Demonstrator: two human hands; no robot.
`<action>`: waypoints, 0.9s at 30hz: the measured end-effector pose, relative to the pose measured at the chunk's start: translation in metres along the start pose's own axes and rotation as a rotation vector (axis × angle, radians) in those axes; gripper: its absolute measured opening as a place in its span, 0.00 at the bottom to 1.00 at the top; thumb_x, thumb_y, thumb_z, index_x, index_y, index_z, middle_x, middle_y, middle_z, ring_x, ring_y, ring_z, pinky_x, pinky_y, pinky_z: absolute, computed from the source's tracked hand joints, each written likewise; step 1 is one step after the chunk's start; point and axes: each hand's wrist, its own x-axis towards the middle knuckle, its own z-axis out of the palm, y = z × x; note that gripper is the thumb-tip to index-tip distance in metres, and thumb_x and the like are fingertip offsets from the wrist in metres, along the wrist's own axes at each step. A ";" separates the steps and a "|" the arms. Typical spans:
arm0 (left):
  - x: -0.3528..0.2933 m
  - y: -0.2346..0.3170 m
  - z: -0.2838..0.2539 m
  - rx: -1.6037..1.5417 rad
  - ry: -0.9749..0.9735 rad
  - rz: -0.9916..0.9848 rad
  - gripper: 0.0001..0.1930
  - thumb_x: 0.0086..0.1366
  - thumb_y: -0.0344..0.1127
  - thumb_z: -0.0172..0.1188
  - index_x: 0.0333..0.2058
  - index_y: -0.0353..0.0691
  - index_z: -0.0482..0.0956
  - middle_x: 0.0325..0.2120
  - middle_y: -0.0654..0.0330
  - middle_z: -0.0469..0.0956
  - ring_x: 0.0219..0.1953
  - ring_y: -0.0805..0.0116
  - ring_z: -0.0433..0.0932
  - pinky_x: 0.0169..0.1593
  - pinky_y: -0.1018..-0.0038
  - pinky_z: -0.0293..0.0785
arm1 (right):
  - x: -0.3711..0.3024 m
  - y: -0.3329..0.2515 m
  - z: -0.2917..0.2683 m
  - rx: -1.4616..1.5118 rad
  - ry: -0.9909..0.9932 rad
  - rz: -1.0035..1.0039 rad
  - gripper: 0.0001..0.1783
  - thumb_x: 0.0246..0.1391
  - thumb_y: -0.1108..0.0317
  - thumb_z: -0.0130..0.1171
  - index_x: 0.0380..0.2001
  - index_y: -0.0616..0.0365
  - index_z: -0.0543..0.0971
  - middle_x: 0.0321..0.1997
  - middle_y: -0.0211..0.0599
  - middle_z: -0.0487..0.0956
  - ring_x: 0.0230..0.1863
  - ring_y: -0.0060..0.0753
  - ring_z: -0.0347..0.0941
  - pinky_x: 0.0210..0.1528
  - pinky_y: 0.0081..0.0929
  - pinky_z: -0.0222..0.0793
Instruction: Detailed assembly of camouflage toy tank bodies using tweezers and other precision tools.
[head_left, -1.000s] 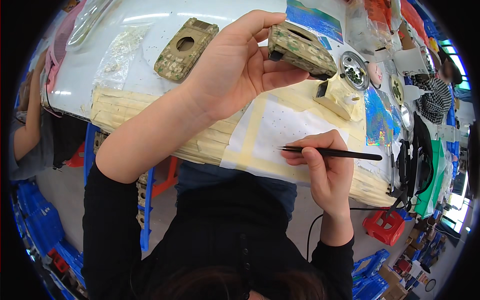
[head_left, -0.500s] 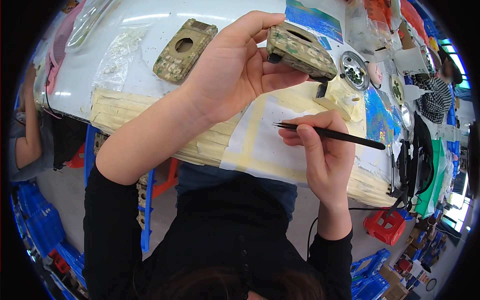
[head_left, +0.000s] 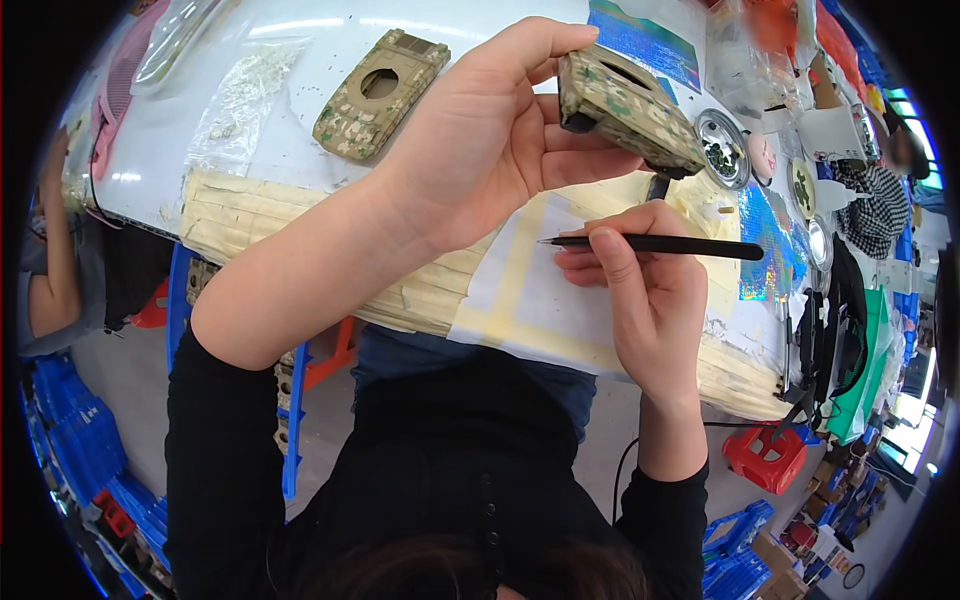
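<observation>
The left hand (head_left: pixel 490 135) grips a boxy, camouflage-patterned vehicle hull (head_left: pixel 632 118) with a dark opening, raised above the glossy white counter (head_left: pixel 298 150). The right hand (head_left: pixel 648 290) pinches slim black tweezers (head_left: pixel 690 246) over smooth white paper (head_left: pixel 540 310). A similar round-holed hull (head_left: pixel 352 122) lies flat.

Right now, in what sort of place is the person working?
It looks like a small-parts assembly workshop: the left hand holds a camouflage-patterned model vehicle hull, a matching hull lies on the glossy white table, and a round, shiny metal dish holds small dark-green pieces.
</observation>
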 end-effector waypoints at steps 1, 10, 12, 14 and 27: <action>0.000 0.000 0.000 -0.004 0.001 -0.006 0.19 0.65 0.45 0.48 0.42 0.33 0.70 0.37 0.52 0.77 0.39 0.65 0.79 0.47 0.70 0.78 | 0.000 0.000 0.001 0.015 0.023 0.003 0.08 0.61 0.71 0.50 0.33 0.68 0.70 0.29 0.40 0.77 0.31 0.26 0.78 0.34 0.18 0.75; 0.000 0.000 0.000 -0.016 0.011 -0.016 0.19 0.65 0.45 0.48 0.42 0.33 0.71 0.36 0.52 0.77 0.38 0.65 0.79 0.47 0.71 0.78 | 0.001 0.002 0.004 0.043 0.063 0.005 0.07 0.58 0.72 0.53 0.31 0.67 0.73 0.25 0.36 0.78 0.29 0.22 0.78 0.33 0.17 0.74; 0.000 0.001 0.000 -0.015 0.007 -0.018 0.19 0.65 0.45 0.48 0.42 0.32 0.71 0.37 0.52 0.77 0.38 0.65 0.79 0.47 0.71 0.78 | 0.001 0.003 0.004 0.050 0.062 0.009 0.07 0.58 0.72 0.53 0.31 0.67 0.73 0.25 0.36 0.78 0.29 0.23 0.78 0.33 0.17 0.74; -0.001 0.001 0.001 -0.009 0.005 -0.015 0.19 0.65 0.45 0.48 0.43 0.32 0.71 0.37 0.52 0.77 0.39 0.64 0.79 0.47 0.70 0.78 | 0.001 0.003 0.004 0.055 0.067 0.014 0.07 0.58 0.72 0.53 0.31 0.67 0.73 0.25 0.36 0.78 0.29 0.23 0.78 0.33 0.17 0.74; -0.001 0.001 0.001 -0.022 0.001 -0.007 0.19 0.65 0.45 0.48 0.42 0.32 0.71 0.38 0.52 0.77 0.39 0.65 0.79 0.47 0.71 0.78 | 0.002 0.001 0.001 0.001 -0.003 -0.005 0.09 0.62 0.71 0.48 0.33 0.68 0.69 0.31 0.42 0.77 0.33 0.27 0.79 0.35 0.18 0.75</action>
